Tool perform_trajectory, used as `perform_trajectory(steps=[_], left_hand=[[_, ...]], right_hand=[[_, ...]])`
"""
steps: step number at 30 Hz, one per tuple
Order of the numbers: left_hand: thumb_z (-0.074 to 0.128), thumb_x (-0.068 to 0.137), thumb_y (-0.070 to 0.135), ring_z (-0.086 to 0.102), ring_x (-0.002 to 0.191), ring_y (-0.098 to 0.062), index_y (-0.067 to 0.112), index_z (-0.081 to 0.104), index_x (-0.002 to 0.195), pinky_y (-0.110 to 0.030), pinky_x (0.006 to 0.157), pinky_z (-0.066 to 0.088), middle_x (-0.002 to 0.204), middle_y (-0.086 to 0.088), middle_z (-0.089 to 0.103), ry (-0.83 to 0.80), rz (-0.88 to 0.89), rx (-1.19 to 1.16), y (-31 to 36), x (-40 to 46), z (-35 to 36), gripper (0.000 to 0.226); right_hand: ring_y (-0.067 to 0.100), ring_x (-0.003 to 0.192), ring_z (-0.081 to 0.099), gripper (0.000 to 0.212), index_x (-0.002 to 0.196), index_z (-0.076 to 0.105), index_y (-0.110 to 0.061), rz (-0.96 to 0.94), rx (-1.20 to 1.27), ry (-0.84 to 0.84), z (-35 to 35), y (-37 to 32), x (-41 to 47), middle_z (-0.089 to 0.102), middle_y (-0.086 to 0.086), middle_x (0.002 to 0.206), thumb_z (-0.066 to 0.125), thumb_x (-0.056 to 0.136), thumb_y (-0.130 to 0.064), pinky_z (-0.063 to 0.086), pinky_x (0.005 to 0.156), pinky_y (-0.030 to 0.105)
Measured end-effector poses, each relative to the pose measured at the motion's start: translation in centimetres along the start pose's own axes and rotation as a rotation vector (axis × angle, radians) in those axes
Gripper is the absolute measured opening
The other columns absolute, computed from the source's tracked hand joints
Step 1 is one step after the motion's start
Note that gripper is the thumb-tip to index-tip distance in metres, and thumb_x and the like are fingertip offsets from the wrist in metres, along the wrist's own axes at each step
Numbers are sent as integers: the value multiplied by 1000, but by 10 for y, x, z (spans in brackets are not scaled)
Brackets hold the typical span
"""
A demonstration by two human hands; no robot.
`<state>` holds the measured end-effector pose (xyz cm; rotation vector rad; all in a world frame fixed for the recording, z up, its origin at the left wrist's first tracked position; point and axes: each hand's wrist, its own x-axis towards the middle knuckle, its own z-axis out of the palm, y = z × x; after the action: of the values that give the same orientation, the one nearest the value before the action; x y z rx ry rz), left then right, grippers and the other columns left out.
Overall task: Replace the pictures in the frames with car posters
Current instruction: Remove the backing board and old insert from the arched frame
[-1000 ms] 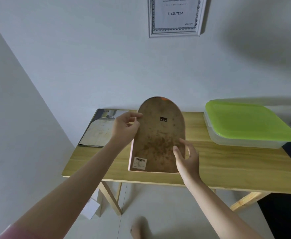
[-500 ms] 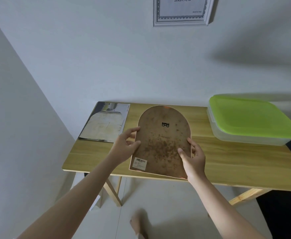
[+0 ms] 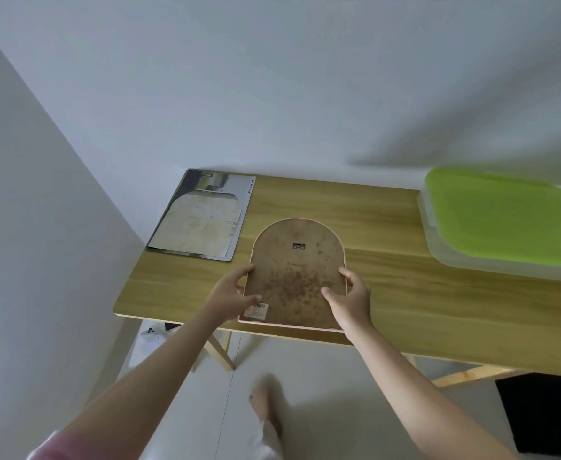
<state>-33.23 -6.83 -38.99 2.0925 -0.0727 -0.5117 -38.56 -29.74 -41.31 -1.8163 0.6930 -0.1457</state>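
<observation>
Both hands held an arched picture frame [image 3: 297, 273] back side up over the near edge of the wooden table [image 3: 405, 287]. The left hand [image 3: 231, 295] gripped the frame's left edge, thumb curled over the brown, speckled backing board and fingers tucked beneath. The right hand [image 3: 350, 298] gripped the right edge the same way, thumb lying on the backing. A small metal hanger [image 3: 299, 246] sat near the arched top, and a barcode sticker [image 3: 256, 310] lay at the lower left corner, just beside the left thumb. Whether the frame touched the table could not be told. Farther left on the table lay a car poster [image 3: 202, 215] with an arch-shaped paper sheet on it. At the right end stood a green-lidded plastic container [image 3: 501, 220], well apart from the frame.
</observation>
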Motion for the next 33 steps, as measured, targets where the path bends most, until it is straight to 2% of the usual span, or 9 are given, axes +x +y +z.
perform_trajectory(steps=[5, 9, 15, 18, 19, 22, 25, 28, 33], left_hand=[[71, 78, 10, 53, 97, -16, 19, 37, 141, -26, 71, 49, 132, -2, 49, 39, -43, 9, -14, 17, -6, 72], [71, 78, 8, 56, 95, -14, 21, 37, 141, -28, 76, 52, 125, -2, 53, 53, -88, 13, -26, 29, -14, 73], [69, 80, 9, 56, 98, -15, 21, 42, 137, -22, 73, 51, 125, -1, 53, 67, -73, 17, -39, 35, -17, 64], [69, 81, 11, 56, 103, -17, 19, 43, 136, -28, 81, 53, 127, -3, 54, 74, -23, 59, -46, 35, -15, 62], [69, 81, 11, 56, 104, -17, 19, 43, 135, -28, 83, 53, 128, -4, 54, 76, -4, 70, -48, 34, -14, 61], [69, 81, 12, 55, 112, -20, 16, 41, 137, -31, 90, 52, 132, -6, 51, 78, 39, 76, -54, 33, -13, 63], [77, 73, 28, 51, 120, -20, 16, 37, 141, -37, 97, 50, 137, -5, 48, 35, 64, 93, -59, 33, -16, 79], [85, 50, 53, 48, 124, -18, 20, 30, 144, -40, 99, 49, 141, -1, 43, -32, 46, 91, -66, 34, -20, 113], [81, 33, 69, 38, 126, -19, 39, 16, 145, -47, 102, 43, 147, 9, 30, -85, 86, 185, -78, 34, -23, 133]], right_hand=[[10, 91, 46, 54, 128, 52, -18, -8, -105, -79, 20, -7, 18, 38, 3, 119, 69, 78, -9, 37, 74, 9], [24, 114, 46, 56, 128, 52, -21, -24, -206, -124, 36, -2, 29, 38, 3, 114, 71, 75, -14, 40, 94, 27], [25, 108, 48, 55, 128, 51, -19, -64, -277, -165, 42, 12, 30, 38, 6, 113, 71, 76, -16, 42, 95, 27], [18, 99, 47, 54, 127, 51, -19, -93, -304, -185, 39, 12, 34, 35, 4, 112, 71, 77, -15, 43, 78, 6], [17, 99, 46, 54, 127, 51, -18, -109, -316, -190, 38, 10, 36, 35, 4, 112, 70, 77, -16, 42, 76, 5], [23, 110, 43, 52, 127, 52, -18, -162, -352, -178, 41, 1, 48, 36, 8, 116, 69, 78, -20, 40, 95, 26], [27, 118, 37, 47, 126, 52, -17, -243, -378, -156, 51, -17, 69, 38, 10, 119, 66, 81, -23, 35, 96, 30], [26, 119, 36, 47, 128, 51, -18, -345, -462, -176, 63, -38, 94, 39, 8, 120, 63, 84, -27, 32, 91, 29], [25, 125, 32, 56, 138, 40, -27, -380, -675, -333, 79, -61, 132, 36, 7, 126, 59, 86, -37, 43, 92, 39]])
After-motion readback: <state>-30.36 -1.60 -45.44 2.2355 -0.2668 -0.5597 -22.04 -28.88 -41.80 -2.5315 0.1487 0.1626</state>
